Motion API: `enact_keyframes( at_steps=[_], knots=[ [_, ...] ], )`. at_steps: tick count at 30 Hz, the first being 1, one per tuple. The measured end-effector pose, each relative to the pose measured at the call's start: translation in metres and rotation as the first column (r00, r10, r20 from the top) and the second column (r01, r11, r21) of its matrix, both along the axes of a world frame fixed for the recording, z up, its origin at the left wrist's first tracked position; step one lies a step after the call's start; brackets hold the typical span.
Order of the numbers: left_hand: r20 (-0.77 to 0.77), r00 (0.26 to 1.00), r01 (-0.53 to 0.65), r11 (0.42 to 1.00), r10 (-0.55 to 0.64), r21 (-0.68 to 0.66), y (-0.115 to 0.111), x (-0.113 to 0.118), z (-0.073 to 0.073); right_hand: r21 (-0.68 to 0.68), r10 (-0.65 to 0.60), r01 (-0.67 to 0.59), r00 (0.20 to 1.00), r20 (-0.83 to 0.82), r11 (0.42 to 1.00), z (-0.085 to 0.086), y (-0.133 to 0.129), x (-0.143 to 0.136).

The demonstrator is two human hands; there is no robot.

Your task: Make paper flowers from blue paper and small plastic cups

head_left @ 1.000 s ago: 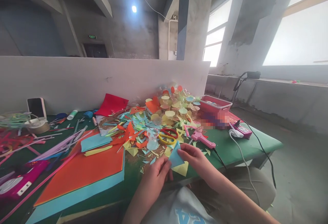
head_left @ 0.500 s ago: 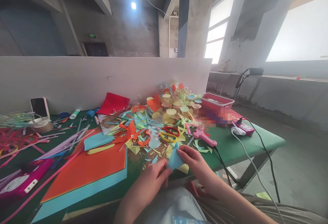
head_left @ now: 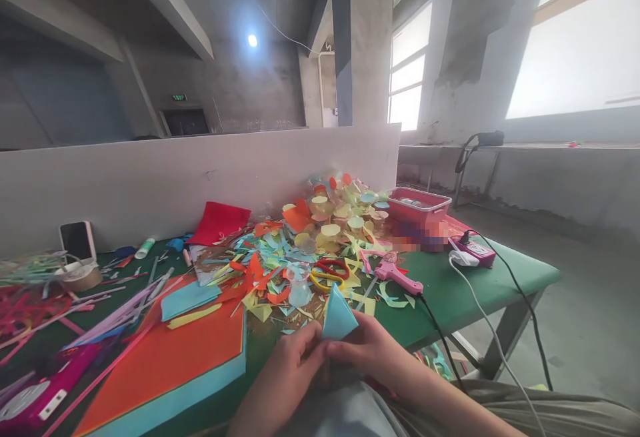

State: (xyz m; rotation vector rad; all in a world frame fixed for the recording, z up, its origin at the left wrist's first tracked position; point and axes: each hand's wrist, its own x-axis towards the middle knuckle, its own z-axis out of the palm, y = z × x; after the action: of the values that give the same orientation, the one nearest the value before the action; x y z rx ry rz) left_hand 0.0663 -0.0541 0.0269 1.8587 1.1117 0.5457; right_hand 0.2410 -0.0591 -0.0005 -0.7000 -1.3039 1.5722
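Note:
A folded piece of light blue paper (head_left: 339,313), its pointed tip upward, is held over my lap at the table's front edge. My left hand (head_left: 295,357) is closed at its lower left corner, thumb and fingers pinching. My right hand (head_left: 367,347) grips the lower right side, thumb in front and fingers behind. Just beyond the paper lie scissors (head_left: 327,280) with red and yellow handles. A pink glue gun (head_left: 399,277) rests to their right, its black cord running off the table edge.
Orange and blue paper sheets (head_left: 200,343) are stacked at left, with a folded blue piece (head_left: 190,300) on top. Paper scraps (head_left: 270,257) and a heap of paper discs (head_left: 330,230) spread behind. A pink basket (head_left: 420,205) and a power strip (head_left: 473,251) stand at right; a phone (head_left: 77,242) leans far left.
Both hands have come closer together and slightly lower. The blue paper has turned so its tip points up, and my right hand has shifted from its upper edge to its lower right side.

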Motion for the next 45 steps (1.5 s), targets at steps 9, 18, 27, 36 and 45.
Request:
enact_keyframes(
  at_steps=[9,18,27,36,45],
  knots=[
    [0.027,0.999,-0.024,0.999,0.023,0.032,0.004,0.002,-0.004,0.042,-0.044,0.039,0.993,0.110,0.998,0.001,0.008,0.009],
    [-0.011,0.999,-0.040,0.998,0.041,0.038,0.003,-0.003,-0.006,-0.122,0.053,-0.047,0.998,0.042,0.991,0.000,0.004,0.014],
    [-0.008,0.998,-0.056,0.998,0.056,0.018,0.006,-0.011,-0.008,0.009,0.010,-0.011,0.993,0.117,1.000,-0.004,0.010,0.005],
    [0.077,0.980,-0.191,0.972,0.182,0.137,0.013,-0.016,-0.011,0.043,-0.065,0.052,0.930,0.362,0.998,0.005,0.001,0.003],
    [0.236,0.958,-0.170,0.985,0.161,0.021,0.016,-0.015,-0.020,0.058,-0.074,0.056,0.917,0.392,0.997,0.006,0.003,0.002]
  ],
)
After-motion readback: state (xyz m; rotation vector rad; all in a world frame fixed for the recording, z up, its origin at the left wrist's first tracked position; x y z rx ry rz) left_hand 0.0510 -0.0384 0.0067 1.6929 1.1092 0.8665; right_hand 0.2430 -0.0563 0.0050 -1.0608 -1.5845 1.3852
